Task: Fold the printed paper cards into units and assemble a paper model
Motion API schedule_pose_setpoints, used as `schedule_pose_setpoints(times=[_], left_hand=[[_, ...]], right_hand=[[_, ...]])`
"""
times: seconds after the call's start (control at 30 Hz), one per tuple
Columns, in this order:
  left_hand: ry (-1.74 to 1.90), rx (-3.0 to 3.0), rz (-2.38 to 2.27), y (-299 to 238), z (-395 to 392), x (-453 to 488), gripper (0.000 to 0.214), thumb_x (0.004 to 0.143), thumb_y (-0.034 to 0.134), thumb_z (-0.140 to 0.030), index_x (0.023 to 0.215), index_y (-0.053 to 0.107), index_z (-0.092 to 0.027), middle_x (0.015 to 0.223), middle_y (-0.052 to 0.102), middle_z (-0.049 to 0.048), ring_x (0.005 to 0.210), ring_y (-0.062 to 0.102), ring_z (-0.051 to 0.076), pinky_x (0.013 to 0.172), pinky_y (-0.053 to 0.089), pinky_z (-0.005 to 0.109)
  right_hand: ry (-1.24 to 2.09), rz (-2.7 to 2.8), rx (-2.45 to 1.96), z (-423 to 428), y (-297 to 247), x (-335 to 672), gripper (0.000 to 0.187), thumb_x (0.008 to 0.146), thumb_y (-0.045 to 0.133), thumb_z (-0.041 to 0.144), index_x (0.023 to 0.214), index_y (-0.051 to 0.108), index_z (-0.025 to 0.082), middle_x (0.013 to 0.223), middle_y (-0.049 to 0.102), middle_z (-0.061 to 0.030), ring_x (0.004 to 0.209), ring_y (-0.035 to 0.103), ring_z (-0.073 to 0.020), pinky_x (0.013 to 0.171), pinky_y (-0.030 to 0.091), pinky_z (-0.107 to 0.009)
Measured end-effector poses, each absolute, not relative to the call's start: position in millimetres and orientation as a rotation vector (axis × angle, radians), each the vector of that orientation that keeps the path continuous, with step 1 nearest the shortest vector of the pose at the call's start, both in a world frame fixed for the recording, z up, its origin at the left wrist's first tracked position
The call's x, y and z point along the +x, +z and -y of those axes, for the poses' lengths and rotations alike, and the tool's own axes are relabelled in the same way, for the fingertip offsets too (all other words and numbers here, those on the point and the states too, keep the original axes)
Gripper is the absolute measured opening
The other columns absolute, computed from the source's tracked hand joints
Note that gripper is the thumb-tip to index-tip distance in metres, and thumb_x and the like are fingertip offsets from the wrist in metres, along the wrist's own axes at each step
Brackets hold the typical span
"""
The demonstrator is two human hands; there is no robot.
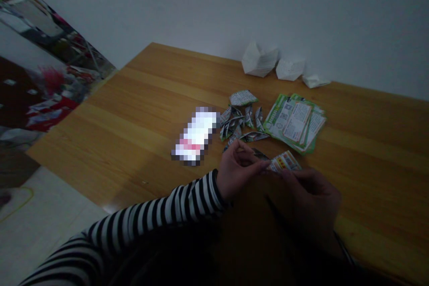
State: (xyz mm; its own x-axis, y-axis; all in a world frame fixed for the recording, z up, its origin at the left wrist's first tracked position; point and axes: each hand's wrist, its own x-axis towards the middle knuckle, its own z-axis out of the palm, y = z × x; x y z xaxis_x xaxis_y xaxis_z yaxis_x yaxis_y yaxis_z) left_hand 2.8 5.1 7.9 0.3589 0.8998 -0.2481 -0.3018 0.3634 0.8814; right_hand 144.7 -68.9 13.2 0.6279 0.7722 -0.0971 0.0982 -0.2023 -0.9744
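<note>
Between my two hands, near the front of the wooden table, is a small folded piece of printed paper [284, 161] with yellow, red and white print. My left hand [237, 167] pinches its left corner between thumb and fingers. The lower right side of the paper is gripped by my right hand [311, 192], which is in shadow. Just beyond my left hand lies a loose pile of folded paper pieces [233, 123], printed in grey and green. A stack of green and white printed flyers [291, 123] rests flat to the right of that pile.
A lit phone [196, 136], its screen blurred out, lies left of the folded pieces. Against the wall stand white folded paper shapes [259, 60]. The wooden table [134, 98] ends in an edge at left, with clutter [53, 98] on the floor beyond.
</note>
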Motion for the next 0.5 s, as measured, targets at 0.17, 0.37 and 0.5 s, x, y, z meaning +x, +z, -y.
schedule_pose_setpoints(times=[0.17, 0.37, 0.5], left_hand=[[0.884, 0.896, -0.838, 5.3, -2.7, 3.1, 0.05, 0.068, 0.089, -0.027, 0.085, 0.043, -0.019, 0.071, 0.069, -0.0034, 0.065, 0.071, 0.011, 0.064, 0.055, 0.02], [0.542, 1.13, -0.711, 4.9, -2.5, 0.3, 0.037, 0.088, 0.069, -0.045, 0.107, 0.059, -0.015, 0.071, 0.065, -0.001, 0.053, 0.058, 0.009, 0.052, 0.046, 0.019], [0.562, 1.461, -0.701, 2.5, -3.0, -2.3, 0.032, 0.096, 0.055, -0.04, 0.09, 0.07, -0.014, 0.077, 0.067, 0.0037, 0.07, 0.062, 0.014, 0.066, 0.048, 0.023]], right_hand=[[0.761, 0.631, -1.618, 68.1, 12.9, 145.0, 0.031, 0.069, 0.085, 0.035, 0.086, 0.064, 0.02, 0.072, 0.075, -0.0007, 0.061, 0.07, -0.0167, 0.055, 0.056, -0.026], [0.733, 0.965, -1.599, 70.5, 8.7, 145.3, 0.036, 0.074, 0.081, 0.029, 0.103, 0.061, 0.023, 0.096, 0.073, -0.0029, 0.082, 0.073, -0.018, 0.071, 0.059, -0.028], [0.887, 0.998, -1.6, 69.2, 5.9, 149.0, 0.037, 0.078, 0.079, 0.034, 0.108, 0.06, 0.024, 0.091, 0.075, -0.0021, 0.075, 0.073, -0.0172, 0.067, 0.058, -0.028]])
